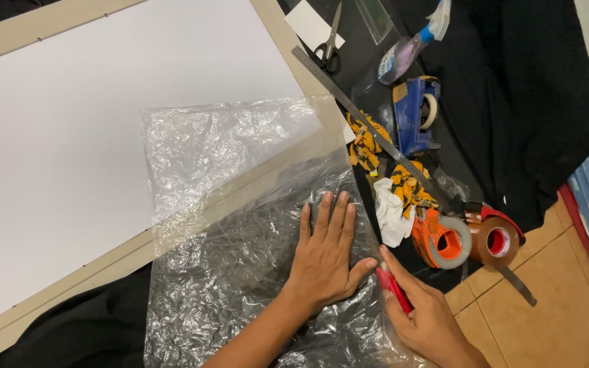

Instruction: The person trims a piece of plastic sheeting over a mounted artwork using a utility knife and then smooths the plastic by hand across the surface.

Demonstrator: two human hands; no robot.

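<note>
Right hand [427,317] grip clasps a red cutter [394,287] beside the flat, open left hand [323,255] pressing bubble wrap [240,204].

Your left hand [323,255] lies flat, fingers together and extended, on the bubble wrap [240,204]; your right hand [427,317], just beside its thumb, is curled in a grip.

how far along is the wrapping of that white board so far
Done: a sheet of bubble wrap already lies over the lower right corner of the white board. In hand: the left hand presses the wrap flat while the right hand holds a red cutter at its edge. Left: most of the board is bare, and the tape dispensers sit untouched beside it.
</note>
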